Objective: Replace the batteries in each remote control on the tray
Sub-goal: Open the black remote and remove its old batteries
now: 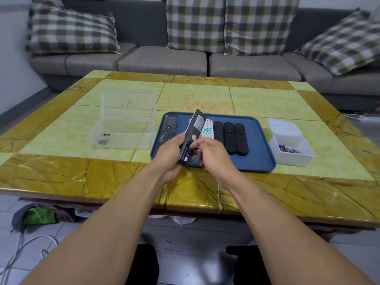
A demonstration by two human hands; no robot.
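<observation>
My left hand (170, 153) grips a dark remote (196, 122) above the near left part of the blue tray (259, 155), with its back side up and its far end tilted upward. The battery bay at its near end is open, and batteries (186, 155) sit inside. My right hand (211, 153) has curled fingers, with the fingertips at the bay. A thin dark piece under them looks like the battery cover (196, 148). On the tray lie a black remote (169, 126), a white remote (207, 129) and three black remotes (229, 136).
A clear lidded box (123, 138) left of the tray holds a few batteries (103, 138). To the right of the tray, a white box (292, 157) holds several batteries (289, 150). A grey sofa (164, 62) with checked cushions stands beyond the tiled table (195, 95).
</observation>
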